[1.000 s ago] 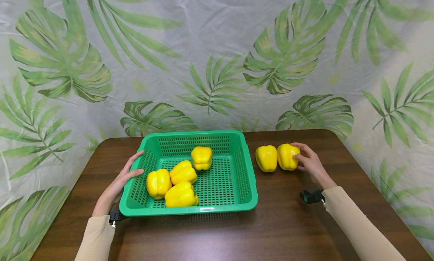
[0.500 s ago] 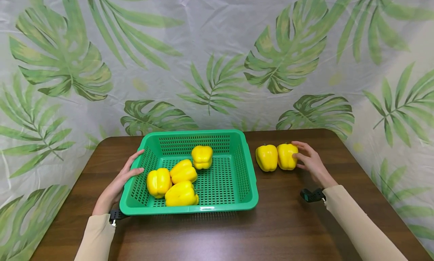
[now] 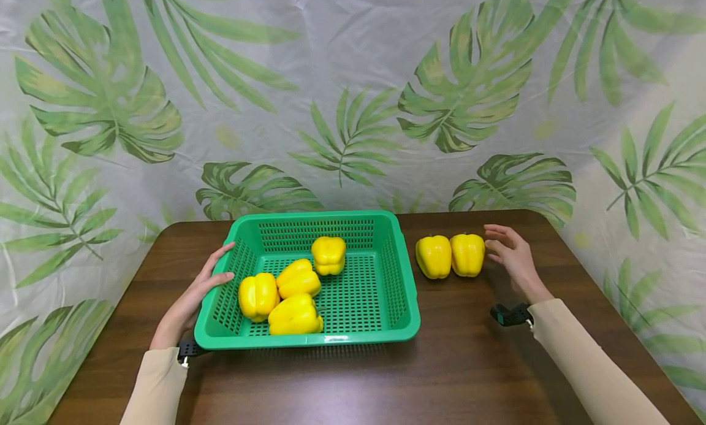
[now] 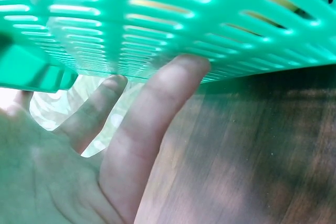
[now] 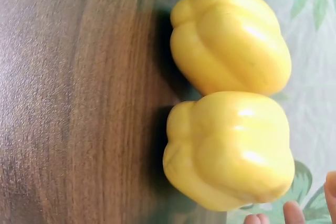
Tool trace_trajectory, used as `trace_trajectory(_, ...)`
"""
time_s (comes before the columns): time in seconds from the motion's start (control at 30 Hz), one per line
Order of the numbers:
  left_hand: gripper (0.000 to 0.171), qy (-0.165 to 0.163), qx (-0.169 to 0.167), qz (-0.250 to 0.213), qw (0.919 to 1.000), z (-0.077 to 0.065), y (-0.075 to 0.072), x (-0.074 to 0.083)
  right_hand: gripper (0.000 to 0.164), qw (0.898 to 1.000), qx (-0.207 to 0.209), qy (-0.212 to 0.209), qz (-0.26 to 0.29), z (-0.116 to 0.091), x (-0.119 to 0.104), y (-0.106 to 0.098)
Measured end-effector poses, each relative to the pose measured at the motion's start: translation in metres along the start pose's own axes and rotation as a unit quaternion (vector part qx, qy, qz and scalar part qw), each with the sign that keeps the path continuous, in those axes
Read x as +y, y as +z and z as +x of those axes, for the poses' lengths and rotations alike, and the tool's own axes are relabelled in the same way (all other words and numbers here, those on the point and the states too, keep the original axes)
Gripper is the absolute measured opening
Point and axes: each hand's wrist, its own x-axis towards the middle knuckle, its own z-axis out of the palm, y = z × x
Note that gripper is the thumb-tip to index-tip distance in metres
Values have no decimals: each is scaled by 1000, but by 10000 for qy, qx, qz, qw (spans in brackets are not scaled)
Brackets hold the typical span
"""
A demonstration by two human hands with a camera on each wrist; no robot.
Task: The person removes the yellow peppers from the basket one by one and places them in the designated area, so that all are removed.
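Observation:
In the head view a green perforated plastic basket [image 3: 364,338] stands on the table and has several yellow bell peppers [image 3: 298,279] in its left and middle part. My left hand [image 3: 190,299] holds its left rim; in the left wrist view two fingers [image 4: 149,114] lie against the outer slotted wall. Right of the basket, two yellow bell peppers stand upright side by side: a left one [image 3: 433,257] and a right one [image 3: 467,255]. Just right of the latter is my right hand [image 3: 513,258], fingers loosely bent, holding nothing. A small gap separates them.
The dark wooden table [image 3: 309,388] extends in front of the basket and to its right. Behind it hangs a pale cloth [image 3: 353,94] printed with green leaves. A black wrist strap [image 3: 512,314] is on the right wrist.
My right hand has let go of the right bell pepper and drawn back slightly to the right. That pepper now stands by itself beside the other. The left hand and basket have not moved.

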Motion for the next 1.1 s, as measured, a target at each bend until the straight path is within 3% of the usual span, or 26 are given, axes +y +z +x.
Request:
trace_trajectory(0.23, 63, 40, -16, -20, 10000, 1, 0, -1, 37, 9990, 150, -244, 329, -1, -5, 3)
trace_trajectory(0.6, 63, 88, -18, 8, 10000, 1, 0, -1, 30, 9966, -17, -356, 738, -5, -21, 16)
trace_trajectory(0.83, 63, 96, -27, -14, 9999, 1, 0, -1, 23, 9960, -307, -351, 759, -6, -33, 32)
trace_trajectory(1.1, 63, 10, -15, -20, 10000, 0, 0, -1, 29, 9931, -836, -381, 731, -8, -49, 50)
